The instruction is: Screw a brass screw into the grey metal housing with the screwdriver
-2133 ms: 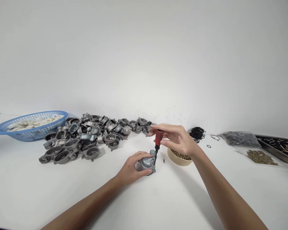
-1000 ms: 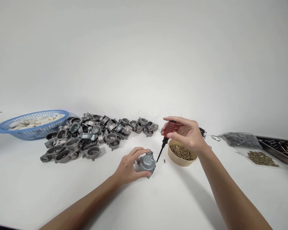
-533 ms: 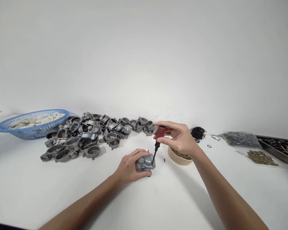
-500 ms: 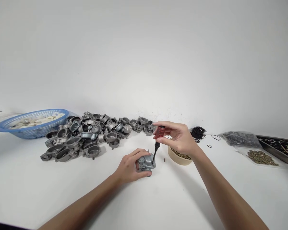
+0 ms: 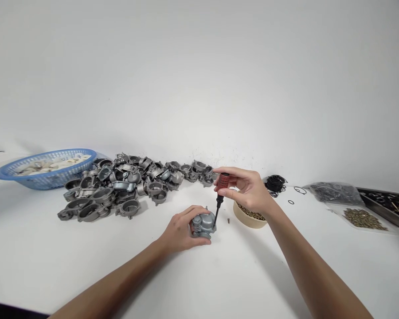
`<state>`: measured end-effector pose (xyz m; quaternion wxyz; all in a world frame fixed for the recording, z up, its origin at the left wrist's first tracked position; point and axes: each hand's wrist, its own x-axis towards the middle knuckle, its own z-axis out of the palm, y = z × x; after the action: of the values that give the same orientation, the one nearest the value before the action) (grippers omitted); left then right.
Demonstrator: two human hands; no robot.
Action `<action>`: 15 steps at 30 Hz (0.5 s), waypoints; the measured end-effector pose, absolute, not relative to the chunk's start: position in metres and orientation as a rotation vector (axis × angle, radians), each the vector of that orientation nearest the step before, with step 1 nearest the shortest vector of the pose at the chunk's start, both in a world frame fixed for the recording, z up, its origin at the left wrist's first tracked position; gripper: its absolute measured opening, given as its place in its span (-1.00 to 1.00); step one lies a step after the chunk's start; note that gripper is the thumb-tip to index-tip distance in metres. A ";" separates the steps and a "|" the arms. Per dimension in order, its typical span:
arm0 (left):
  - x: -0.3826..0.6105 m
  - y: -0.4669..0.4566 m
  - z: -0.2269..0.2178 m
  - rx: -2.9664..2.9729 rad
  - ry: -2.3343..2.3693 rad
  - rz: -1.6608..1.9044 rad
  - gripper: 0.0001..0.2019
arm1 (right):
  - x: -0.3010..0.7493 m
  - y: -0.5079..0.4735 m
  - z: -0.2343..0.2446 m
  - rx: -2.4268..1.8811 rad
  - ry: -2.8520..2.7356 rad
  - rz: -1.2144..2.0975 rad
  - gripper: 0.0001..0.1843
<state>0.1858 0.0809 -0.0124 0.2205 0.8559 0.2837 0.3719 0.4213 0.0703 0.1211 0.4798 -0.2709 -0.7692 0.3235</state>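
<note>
Steadying a gray metal housing [image 5: 204,221] low over the bench [image 5: 219,283], we are clamping it in the left hand [image 5: 179,230], whose fingers are curling along its far side while the thumb is bracing the near side. We are keeping the right hand [image 5: 248,190] closed around the red handle of a screwdriver [image 5: 222,182], which is standing nearly upright, its dark tip meeting the housing's right edge. Judging by this one piece, we seem to be working partway through it: its domed top appears to be sitting on the part below, but whether a screw is lying under the tip, or how deep it is going, we cannot tell. Other fastening points are showing too small to read. One loose screw [image 5: 228,220] is lying on the bench between the housing and a cream tub [image 5: 249,222], which is holding many more like it. Beyond our left hand, a large pile of metal parts [image 5: 129,184] is waiting untouched, many of them lying with their hollow sides showing. Farther right, black rings [image 5: 275,184] are lying in a heap, with brass-colored pieces [image 5: 365,219] spreading well beyond them.
</note>
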 end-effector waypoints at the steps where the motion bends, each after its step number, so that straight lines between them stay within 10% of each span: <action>1: 0.186 0.081 -0.013 2.360 0.787 1.026 -0.32 | 0.422 0.070 0.121 -0.659 -1.881 0.794 -0.56; 15: 0.188 0.076 -0.009 2.280 0.838 0.974 -0.37 | 0.422 0.070 0.121 -0.598 -1.916 0.798 -0.58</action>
<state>0.1879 0.0763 -0.0092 0.2595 0.8413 0.3093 0.3594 0.4220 0.0703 0.1213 0.4714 -0.2441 -0.7823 0.3258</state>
